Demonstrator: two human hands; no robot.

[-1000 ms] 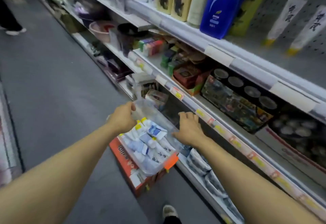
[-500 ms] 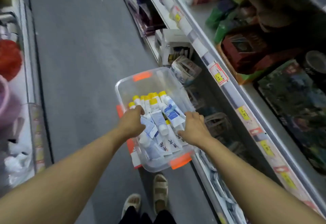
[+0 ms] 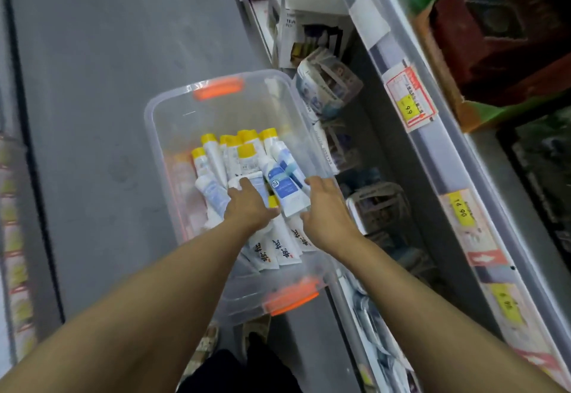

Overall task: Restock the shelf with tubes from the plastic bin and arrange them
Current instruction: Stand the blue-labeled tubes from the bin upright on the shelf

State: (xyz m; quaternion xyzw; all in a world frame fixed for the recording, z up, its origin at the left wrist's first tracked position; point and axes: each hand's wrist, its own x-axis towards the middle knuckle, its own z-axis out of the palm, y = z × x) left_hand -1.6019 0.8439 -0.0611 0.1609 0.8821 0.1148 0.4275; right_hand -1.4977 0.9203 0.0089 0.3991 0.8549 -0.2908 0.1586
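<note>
Tubes [image 3: 247,157] heaped loose inside clear plastic bin [image 3: 160,120], under and just ahead of both hands. White bodies, yellow caps clustered toward far end; blue-labelled tube [image 3: 282,188] lying on top between the two hands; white tubes with black script [image 3: 278,250] fanned out beneath the wrists. Bin open-topped, orange handle clip at far rim [image 3: 217,89] and another at near rim [image 3: 292,296], sitting on something reddish seen through the left wall, above grey aisle floor [image 3: 108,52].

Left hand [image 3: 248,204] down in the pile, knuckles up, fingertips hidden among the tubes; touching them, but grip or no grip impossible to tell. Right hand [image 3: 324,207] just right of the blue-labelled tube, fingers reaching forward, thumb side against that tube's lower edge; curl round it not visible either. Hands apart, tube between them, both forearms running in from bottom of view.

Right of right hand: shelf edge rail [image 3: 432,157] slanting across, price tags on it, red-and-yellow tag [image 3: 409,96] ahead, yellow tag [image 3: 460,207] level with the hand. Lower shelf beside bin holding packaged goods, blurred. White boxes [image 3: 306,12] further ahead. Dark red carton [image 3: 494,37] on shelf above rail. Far left of left hand, blurred shelving edge. Feet in sandals [image 3: 213,343] and dark trousers below the bin, partly hidden.
</note>
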